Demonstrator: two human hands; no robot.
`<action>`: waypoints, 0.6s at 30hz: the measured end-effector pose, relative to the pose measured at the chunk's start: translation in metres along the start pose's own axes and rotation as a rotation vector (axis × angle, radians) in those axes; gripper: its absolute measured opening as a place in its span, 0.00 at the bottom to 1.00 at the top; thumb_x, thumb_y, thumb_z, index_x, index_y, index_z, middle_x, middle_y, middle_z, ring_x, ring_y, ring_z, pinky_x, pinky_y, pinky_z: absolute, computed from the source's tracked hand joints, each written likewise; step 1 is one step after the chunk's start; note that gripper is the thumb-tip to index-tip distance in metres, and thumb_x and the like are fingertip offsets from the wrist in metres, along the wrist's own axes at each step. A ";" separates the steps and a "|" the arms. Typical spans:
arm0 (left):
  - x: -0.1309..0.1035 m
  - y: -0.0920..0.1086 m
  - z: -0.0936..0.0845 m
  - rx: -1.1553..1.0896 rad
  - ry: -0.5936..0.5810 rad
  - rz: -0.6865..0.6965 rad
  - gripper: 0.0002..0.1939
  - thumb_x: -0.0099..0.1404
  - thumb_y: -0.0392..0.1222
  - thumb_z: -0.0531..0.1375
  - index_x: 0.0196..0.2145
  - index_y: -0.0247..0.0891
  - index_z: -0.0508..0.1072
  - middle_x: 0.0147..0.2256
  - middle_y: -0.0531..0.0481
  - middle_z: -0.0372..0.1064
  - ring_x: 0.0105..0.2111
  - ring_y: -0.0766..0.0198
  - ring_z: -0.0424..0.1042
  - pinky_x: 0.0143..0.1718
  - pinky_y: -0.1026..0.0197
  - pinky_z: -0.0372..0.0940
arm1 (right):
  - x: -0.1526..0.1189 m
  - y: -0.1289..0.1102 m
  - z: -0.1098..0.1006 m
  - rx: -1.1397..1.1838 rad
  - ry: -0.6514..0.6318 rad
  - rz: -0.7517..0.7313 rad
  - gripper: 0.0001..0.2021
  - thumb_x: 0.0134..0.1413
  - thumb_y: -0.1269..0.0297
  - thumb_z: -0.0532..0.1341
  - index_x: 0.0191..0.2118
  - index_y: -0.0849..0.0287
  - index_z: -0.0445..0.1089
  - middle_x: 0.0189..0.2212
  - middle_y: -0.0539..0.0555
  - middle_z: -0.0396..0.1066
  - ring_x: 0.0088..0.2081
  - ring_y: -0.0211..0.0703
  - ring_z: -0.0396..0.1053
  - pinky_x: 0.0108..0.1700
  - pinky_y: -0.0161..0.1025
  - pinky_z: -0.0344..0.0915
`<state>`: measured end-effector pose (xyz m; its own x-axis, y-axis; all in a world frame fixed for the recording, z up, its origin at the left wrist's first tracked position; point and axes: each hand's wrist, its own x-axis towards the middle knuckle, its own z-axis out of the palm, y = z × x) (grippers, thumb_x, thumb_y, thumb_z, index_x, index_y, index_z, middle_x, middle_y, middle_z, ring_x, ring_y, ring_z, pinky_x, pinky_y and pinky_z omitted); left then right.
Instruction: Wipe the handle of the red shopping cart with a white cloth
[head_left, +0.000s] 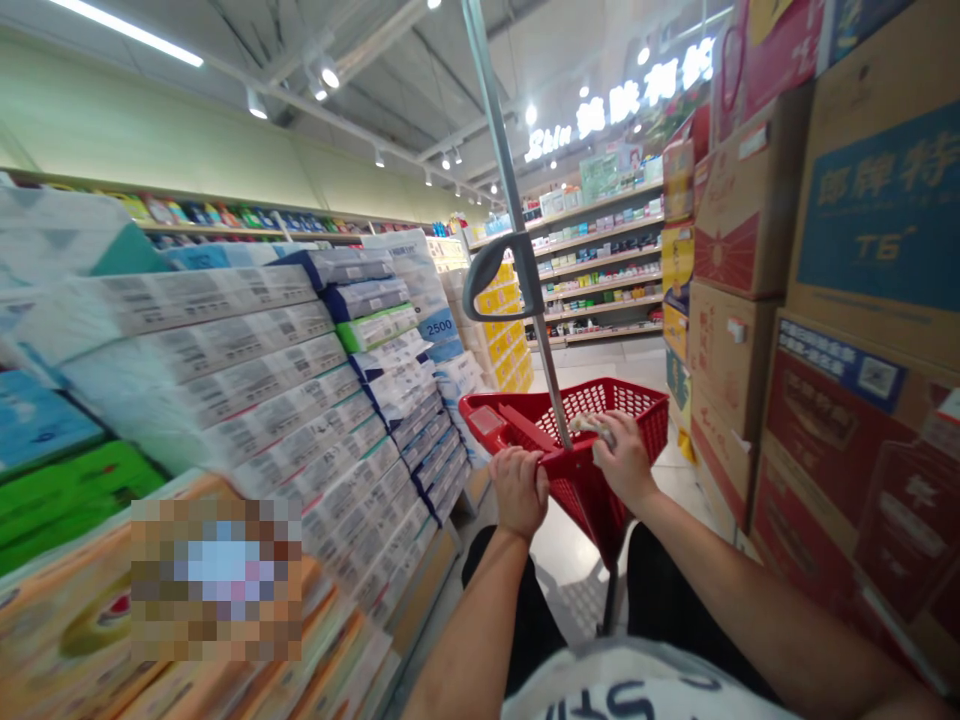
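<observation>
In front of my body stands a red plastic shopping cart (585,500) with a perforated basket. A metal pole (504,150) rises from it at a tilt and carries a grey loop handle (534,275). My left hand (519,490) is closed over the near rim of the cart, its fingers curled on the edge. Over the basket's near right part, my right hand (622,460) is closed around a small pale object (592,426) that sticks out from the fingers. Its kind is too small to make out. Whether that hand also touches the rim is unclear.
Wrapped tissue packs (285,370) are stacked high close on my left. Cardboard cartons (862,340) form a wall on my right. A narrow floor aisle (630,350) leads ahead to shelves (600,270) of small goods, with yellow boxes (504,330) at the left.
</observation>
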<state>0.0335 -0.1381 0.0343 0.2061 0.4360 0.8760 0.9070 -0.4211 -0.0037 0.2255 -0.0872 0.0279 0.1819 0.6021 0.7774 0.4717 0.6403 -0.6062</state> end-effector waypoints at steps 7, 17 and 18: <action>0.003 -0.004 0.003 -0.013 -0.005 -0.047 0.10 0.67 0.38 0.50 0.41 0.40 0.70 0.39 0.46 0.69 0.48 0.56 0.64 0.55 0.46 0.54 | -0.004 -0.007 0.019 -0.025 -0.486 -0.026 0.21 0.50 0.75 0.51 0.49 0.57 0.68 0.51 0.57 0.67 0.53 0.45 0.64 0.55 0.45 0.60; 0.014 -0.027 0.001 0.027 -0.143 -0.059 0.12 0.70 0.37 0.45 0.37 0.40 0.68 0.36 0.48 0.66 0.43 0.58 0.64 0.51 0.50 0.55 | 0.019 -0.009 0.029 -0.234 -0.629 -0.011 0.12 0.53 0.72 0.53 0.42 0.58 0.68 0.44 0.56 0.69 0.45 0.44 0.65 0.46 0.38 0.60; 0.016 -0.031 0.001 0.040 -0.155 -0.054 0.12 0.70 0.37 0.45 0.37 0.40 0.68 0.35 0.48 0.66 0.42 0.58 0.64 0.50 0.51 0.56 | 0.017 -0.009 0.032 -0.234 -0.620 -0.017 0.12 0.53 0.71 0.53 0.43 0.59 0.68 0.44 0.57 0.69 0.46 0.44 0.65 0.47 0.38 0.60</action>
<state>0.0094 -0.1172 0.0476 0.2076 0.5761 0.7905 0.9315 -0.3632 0.0201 0.1971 -0.0675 0.0418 -0.3245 0.8007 0.5036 0.6578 0.5736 -0.4881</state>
